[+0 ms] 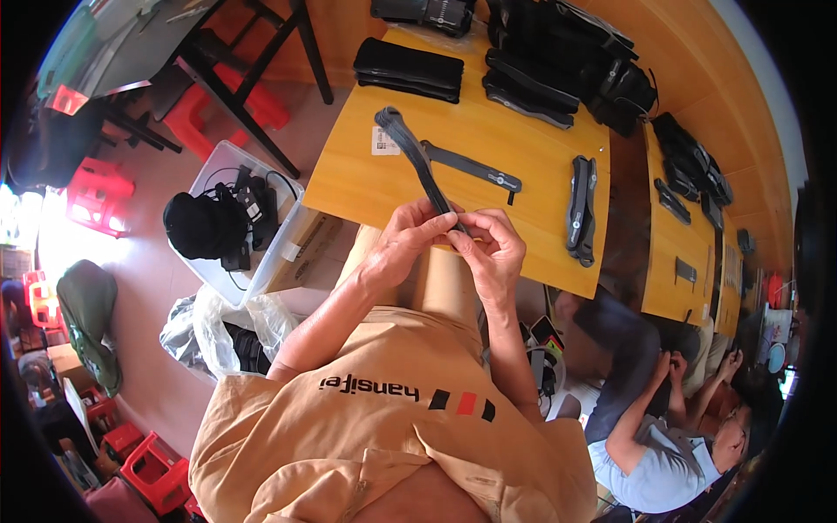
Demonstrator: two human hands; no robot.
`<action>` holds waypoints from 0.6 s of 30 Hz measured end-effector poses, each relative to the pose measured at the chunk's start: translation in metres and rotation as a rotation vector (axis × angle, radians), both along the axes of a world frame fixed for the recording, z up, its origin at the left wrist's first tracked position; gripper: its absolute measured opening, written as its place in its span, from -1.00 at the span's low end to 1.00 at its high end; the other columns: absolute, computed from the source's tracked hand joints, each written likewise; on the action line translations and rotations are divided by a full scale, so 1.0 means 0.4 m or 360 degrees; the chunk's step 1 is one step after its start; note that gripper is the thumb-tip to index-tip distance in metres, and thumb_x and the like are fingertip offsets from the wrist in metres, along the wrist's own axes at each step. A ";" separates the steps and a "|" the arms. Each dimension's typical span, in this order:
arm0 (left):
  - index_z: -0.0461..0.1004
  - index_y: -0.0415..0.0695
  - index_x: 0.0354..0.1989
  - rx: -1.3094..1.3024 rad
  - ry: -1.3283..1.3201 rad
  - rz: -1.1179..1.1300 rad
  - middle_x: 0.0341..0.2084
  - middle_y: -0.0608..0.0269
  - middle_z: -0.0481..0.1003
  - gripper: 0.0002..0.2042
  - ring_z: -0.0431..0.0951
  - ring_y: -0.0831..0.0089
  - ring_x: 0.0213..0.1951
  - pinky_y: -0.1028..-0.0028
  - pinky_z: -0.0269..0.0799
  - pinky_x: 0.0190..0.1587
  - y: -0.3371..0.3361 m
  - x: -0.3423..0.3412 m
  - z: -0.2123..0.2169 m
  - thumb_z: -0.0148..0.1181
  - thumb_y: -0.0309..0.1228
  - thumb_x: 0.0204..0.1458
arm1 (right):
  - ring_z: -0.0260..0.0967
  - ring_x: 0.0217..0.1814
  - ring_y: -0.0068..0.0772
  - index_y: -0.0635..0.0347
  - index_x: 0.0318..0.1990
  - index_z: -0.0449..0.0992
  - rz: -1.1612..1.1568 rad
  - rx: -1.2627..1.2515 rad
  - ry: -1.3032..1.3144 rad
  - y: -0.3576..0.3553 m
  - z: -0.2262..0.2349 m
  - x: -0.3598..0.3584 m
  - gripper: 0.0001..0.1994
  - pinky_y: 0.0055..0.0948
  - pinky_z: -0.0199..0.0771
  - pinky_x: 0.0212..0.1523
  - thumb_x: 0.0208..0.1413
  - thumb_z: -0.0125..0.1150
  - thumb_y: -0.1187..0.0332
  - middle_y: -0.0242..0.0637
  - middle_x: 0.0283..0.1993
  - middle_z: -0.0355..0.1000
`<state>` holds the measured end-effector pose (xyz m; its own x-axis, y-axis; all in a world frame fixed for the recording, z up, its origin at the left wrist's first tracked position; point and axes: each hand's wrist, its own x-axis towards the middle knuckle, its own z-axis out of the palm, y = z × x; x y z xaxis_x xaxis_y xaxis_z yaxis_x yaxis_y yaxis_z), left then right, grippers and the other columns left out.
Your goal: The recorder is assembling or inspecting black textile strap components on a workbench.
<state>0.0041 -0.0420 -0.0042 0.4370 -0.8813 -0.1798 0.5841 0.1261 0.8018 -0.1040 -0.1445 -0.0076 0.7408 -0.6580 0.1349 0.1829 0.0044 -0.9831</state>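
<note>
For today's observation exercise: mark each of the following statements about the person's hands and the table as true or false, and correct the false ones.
1. Both hands hold one end of a long black strap. True: the left hand and right hand pinch the strap at its near end.
2. The strap lies coiled in the plastic bin. False: it stretches from the hands out over the wooden table; the bin stands on the floor to the left.
3. A second, flat strap lies on the table. True.
4. The red stools are stacked on the table. False: the stools stand on the floor.
</note>
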 end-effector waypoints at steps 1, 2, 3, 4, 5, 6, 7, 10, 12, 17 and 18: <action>0.40 -0.29 -0.14 0.0002 0.0005 -0.0006 -0.31 0.24 0.49 -0.71 0.49 0.54 -0.23 0.50 0.41 -0.08 0.000 0.001 -0.006 0.07 -0.29 0.13 | 0.40 -0.29 -0.54 0.36 -0.24 0.52 0.0001 -0.0144 0.0069 -0.007 0.010 -0.007 -0.79 -0.61 0.51 -0.34 -0.11 0.29 0.61 -0.31 -0.24 0.33; 0.38 -0.29 -0.13 0.0038 0.0022 0.0021 -0.29 0.21 0.49 -0.73 0.51 0.52 -0.22 0.48 0.42 -0.07 0.000 0.005 -0.018 0.05 -0.31 0.15 | 0.39 -0.32 -0.55 0.33 -0.26 0.53 0.0004 -0.0287 0.0139 -0.016 0.023 -0.015 -0.81 -0.61 0.48 -0.36 -0.09 0.27 0.61 -0.32 -0.25 0.34; 0.36 -0.28 -0.11 0.0073 0.0039 0.0051 -0.27 0.18 0.49 -0.74 0.52 0.49 -0.21 0.46 0.43 -0.07 -0.001 0.007 -0.024 0.02 -0.33 0.16 | 0.39 -0.35 -0.55 0.31 -0.27 0.55 0.0010 -0.0430 0.0208 -0.024 0.035 -0.023 -0.84 -0.62 0.44 -0.38 -0.08 0.25 0.61 -0.33 -0.27 0.35; 0.35 -0.27 -0.13 0.0038 0.0103 0.0071 -0.32 0.16 0.52 -0.75 0.54 0.48 -0.24 0.46 0.47 -0.10 -0.002 0.009 -0.015 0.01 -0.32 0.17 | 0.38 -0.39 -0.55 0.28 -0.28 0.56 -0.0052 -0.0565 0.0194 -0.031 0.049 -0.029 -0.85 -0.63 0.40 -0.42 -0.05 0.22 0.61 -0.31 -0.32 0.40; 0.35 -0.27 -0.13 0.0040 0.0106 0.0073 -0.32 0.16 0.52 -0.75 0.54 0.48 -0.24 0.46 0.47 -0.10 -0.003 0.012 -0.014 0.01 -0.32 0.17 | 0.38 -0.39 -0.55 0.28 -0.28 0.56 -0.0049 -0.0563 0.0197 -0.040 0.056 -0.037 -0.85 -0.63 0.40 -0.42 -0.05 0.22 0.61 -0.31 -0.32 0.40; 0.35 -0.28 -0.13 0.0052 0.0106 0.0046 -0.35 0.15 0.52 -0.74 0.55 0.48 -0.26 0.48 0.49 -0.13 -0.003 0.016 -0.014 0.02 -0.31 0.17 | 0.39 -0.39 -0.54 0.28 -0.28 0.56 -0.0025 -0.0705 0.0200 -0.047 0.060 -0.046 -0.85 -0.62 0.41 -0.41 -0.05 0.21 0.61 -0.30 -0.33 0.42; 0.36 -0.28 -0.13 0.0064 0.0106 0.0013 -0.38 0.15 0.53 -0.73 0.57 0.49 -0.29 0.50 0.52 -0.16 -0.003 0.018 -0.013 0.02 -0.30 0.17 | 0.39 -0.40 -0.52 0.29 -0.28 0.56 -0.0006 -0.0847 0.0203 -0.049 0.066 -0.052 -0.85 -0.60 0.42 -0.40 -0.04 0.20 0.61 -0.28 -0.35 0.44; 0.36 -0.30 -0.13 0.0089 0.0062 0.0010 -0.40 0.15 0.53 -0.72 0.58 0.51 -0.34 0.55 0.55 -0.22 -0.005 0.012 0.000 0.03 -0.30 0.17 | 0.42 -0.40 -0.44 0.31 -0.31 0.55 0.0012 -0.1010 0.0191 -0.039 0.089 -0.048 -0.87 -0.54 0.42 -0.38 -0.07 0.20 0.63 -0.25 -0.38 0.45; 0.37 -0.31 -0.14 0.0091 0.0071 0.0007 -0.40 0.16 0.53 -0.72 0.57 0.52 -0.35 0.56 0.55 -0.23 -0.005 0.008 0.000 0.04 -0.30 0.16 | 0.42 -0.39 -0.43 0.33 -0.34 0.54 0.0015 -0.1119 0.0192 -0.039 0.093 -0.048 -0.88 -0.55 0.39 -0.38 -0.08 0.21 0.63 -0.25 -0.39 0.44; 0.38 -0.32 -0.14 0.0089 0.0069 0.0001 -0.40 0.17 0.53 -0.72 0.57 0.53 -0.36 0.56 0.56 -0.24 -0.007 0.003 -0.008 0.03 -0.31 0.16 | 0.44 -0.40 -0.35 0.32 -0.35 0.54 0.0078 -0.1261 0.0209 -0.044 0.100 -0.052 -0.86 -0.51 0.40 -0.38 -0.13 0.22 0.65 -0.24 -0.42 0.44; 0.38 -0.33 -0.14 0.0102 0.0050 0.0009 -0.40 0.18 0.52 -0.72 0.57 0.54 -0.36 0.55 0.56 -0.24 -0.006 0.002 -0.006 0.03 -0.32 0.16 | 0.44 -0.40 -0.35 0.32 -0.35 0.54 0.0077 -0.1262 0.0208 -0.044 0.099 -0.052 -0.86 -0.51 0.40 -0.38 -0.13 0.22 0.65 -0.24 -0.42 0.44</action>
<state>0.0047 -0.0445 -0.0065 0.4353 -0.8650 -0.2496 0.6085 0.0784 0.7897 -0.1249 -0.1621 0.0321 0.8081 -0.3695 0.4588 0.0835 -0.6991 -0.7101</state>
